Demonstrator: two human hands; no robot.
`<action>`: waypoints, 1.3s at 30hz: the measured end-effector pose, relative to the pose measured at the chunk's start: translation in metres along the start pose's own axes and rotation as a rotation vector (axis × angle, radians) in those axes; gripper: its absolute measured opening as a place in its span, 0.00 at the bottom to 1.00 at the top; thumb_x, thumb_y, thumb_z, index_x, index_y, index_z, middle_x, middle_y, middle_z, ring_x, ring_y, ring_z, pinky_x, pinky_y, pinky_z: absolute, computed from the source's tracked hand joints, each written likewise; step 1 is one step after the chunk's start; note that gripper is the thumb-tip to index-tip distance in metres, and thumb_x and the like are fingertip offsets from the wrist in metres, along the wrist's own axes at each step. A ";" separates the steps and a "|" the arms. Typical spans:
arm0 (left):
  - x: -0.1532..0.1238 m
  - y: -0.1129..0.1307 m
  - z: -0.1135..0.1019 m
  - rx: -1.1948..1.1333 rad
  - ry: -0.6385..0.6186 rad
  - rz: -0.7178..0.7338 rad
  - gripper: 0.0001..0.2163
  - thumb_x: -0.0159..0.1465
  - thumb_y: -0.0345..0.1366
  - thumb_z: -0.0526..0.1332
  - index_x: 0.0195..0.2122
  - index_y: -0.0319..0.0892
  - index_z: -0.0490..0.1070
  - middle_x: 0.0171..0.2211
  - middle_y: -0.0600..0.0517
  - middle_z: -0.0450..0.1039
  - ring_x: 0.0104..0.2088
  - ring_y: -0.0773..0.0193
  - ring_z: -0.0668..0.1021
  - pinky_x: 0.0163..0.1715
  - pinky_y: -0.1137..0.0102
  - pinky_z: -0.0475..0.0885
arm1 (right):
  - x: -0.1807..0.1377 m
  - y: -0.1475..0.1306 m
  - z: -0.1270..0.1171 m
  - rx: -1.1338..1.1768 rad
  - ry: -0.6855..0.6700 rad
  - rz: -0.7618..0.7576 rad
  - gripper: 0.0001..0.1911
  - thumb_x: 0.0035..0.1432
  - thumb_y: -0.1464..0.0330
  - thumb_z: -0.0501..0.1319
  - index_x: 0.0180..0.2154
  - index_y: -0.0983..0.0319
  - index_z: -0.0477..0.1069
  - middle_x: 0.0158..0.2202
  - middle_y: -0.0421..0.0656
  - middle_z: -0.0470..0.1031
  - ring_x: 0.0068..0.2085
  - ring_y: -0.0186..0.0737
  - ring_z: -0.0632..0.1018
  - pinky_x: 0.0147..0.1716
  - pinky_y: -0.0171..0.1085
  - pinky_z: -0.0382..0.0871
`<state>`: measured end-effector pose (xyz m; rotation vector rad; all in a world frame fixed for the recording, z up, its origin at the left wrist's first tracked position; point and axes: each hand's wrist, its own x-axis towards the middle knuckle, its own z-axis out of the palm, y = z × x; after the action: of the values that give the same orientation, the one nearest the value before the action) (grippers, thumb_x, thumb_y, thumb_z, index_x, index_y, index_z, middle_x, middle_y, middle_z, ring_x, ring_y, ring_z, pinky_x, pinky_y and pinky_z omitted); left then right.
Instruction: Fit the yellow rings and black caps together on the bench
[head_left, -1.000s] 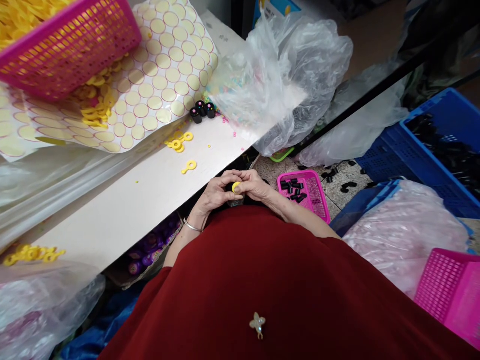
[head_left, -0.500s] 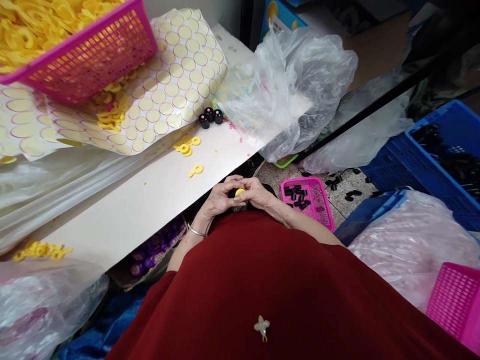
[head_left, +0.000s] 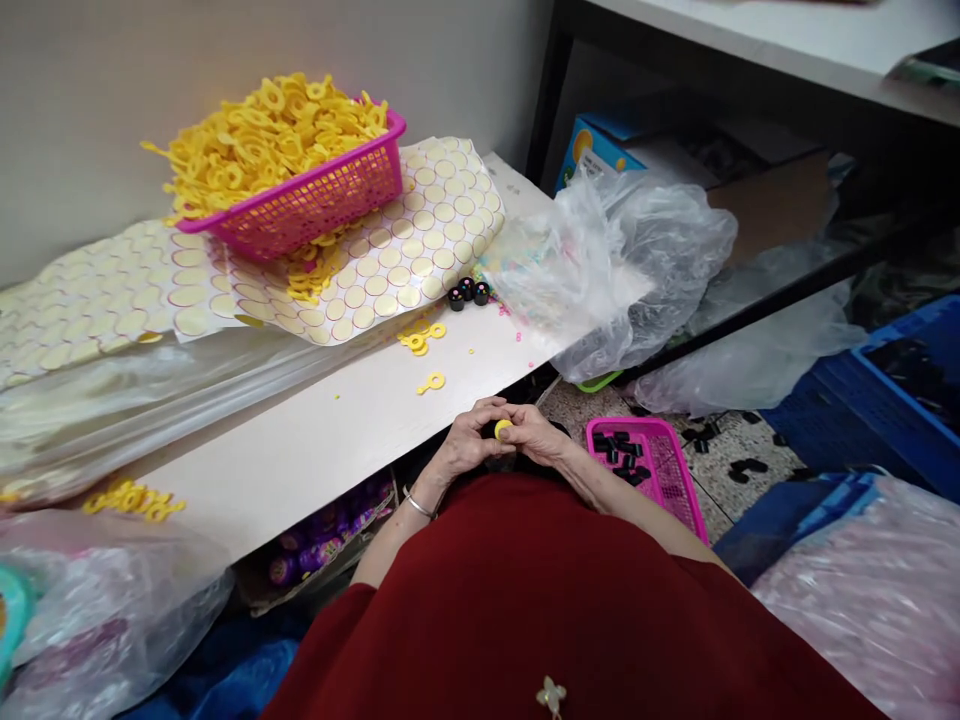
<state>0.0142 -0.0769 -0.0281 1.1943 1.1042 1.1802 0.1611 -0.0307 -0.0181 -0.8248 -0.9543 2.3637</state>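
Center frame, the left hand (head_left: 466,442) and right hand (head_left: 538,440) are pinching a yellow piece (head_left: 502,428) between curled fingertips, close to the lap, probably for steadiness; a pink basket (head_left: 322,205) is sitting upper left.

Small round yellow piece (head_left: 503,428), partly hidden, pinched between fingers (head_left: 480,424)

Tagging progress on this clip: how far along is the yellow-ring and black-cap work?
Early, by the look. Done: only three black caps stand grouped on the table. In hand: left hand and right hand pinch one yellow piece between them. Left: a pink basket heaped with yellow rings, plus black parts in the floor basket.
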 end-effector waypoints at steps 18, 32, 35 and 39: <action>-0.015 -0.021 0.012 0.016 0.228 0.111 0.20 0.44 0.45 0.74 0.35 0.40 0.77 0.39 0.47 0.69 0.42 0.59 0.74 0.46 0.63 0.70 | -0.001 -0.001 0.014 -0.106 0.173 0.172 0.22 0.33 0.64 0.75 0.33 0.64 0.75 0.23 0.35 0.70 0.20 0.29 0.71 0.21 0.32 0.71; -0.004 -0.016 -0.044 0.755 0.587 0.538 0.12 0.60 0.42 0.63 0.41 0.41 0.73 0.39 0.44 0.75 0.41 0.56 0.74 0.44 0.58 0.71 | 0.017 0.003 -0.028 -0.837 0.562 -0.108 0.24 0.37 0.60 0.68 0.38 0.65 0.73 0.30 0.43 0.74 0.30 0.40 0.73 0.30 0.38 0.68; 0.002 -0.023 -0.062 0.868 0.752 0.347 0.11 0.60 0.40 0.61 0.40 0.41 0.73 0.41 0.44 0.74 0.42 0.55 0.73 0.45 0.57 0.70 | 0.021 -0.006 -0.039 -0.992 0.526 -0.223 0.19 0.40 0.61 0.66 0.35 0.63 0.73 0.30 0.42 0.73 0.32 0.41 0.73 0.32 0.39 0.67; 0.004 -0.026 -0.068 0.845 0.769 0.243 0.11 0.58 0.38 0.62 0.41 0.42 0.73 0.43 0.44 0.74 0.44 0.54 0.73 0.46 0.58 0.69 | 0.023 -0.027 -0.035 -1.195 0.542 -0.381 0.12 0.52 0.59 0.59 0.25 0.61 0.70 0.23 0.42 0.70 0.27 0.39 0.69 0.30 0.38 0.63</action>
<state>-0.0510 -0.0678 -0.0587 1.5664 2.2368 1.4624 0.1731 0.0175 -0.0267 -1.3959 -2.0105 0.9781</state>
